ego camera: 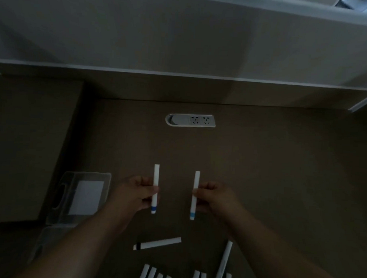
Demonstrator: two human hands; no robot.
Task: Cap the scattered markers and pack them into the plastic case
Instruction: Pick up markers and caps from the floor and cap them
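On the far left we see the clear plastic case [80, 195] on the desk [281, 163], its white label too dim to read. Our left hand [135, 194] is clamped on a dark-blue-banded marker [155, 188], upright; our right hand [214, 199] pinches a light-blue-banded marker [194, 195]. More markers [157, 243] lie nearer us. We judge them light, stiff and smooth, best gripped mid-barrel. No writing is legible on them.
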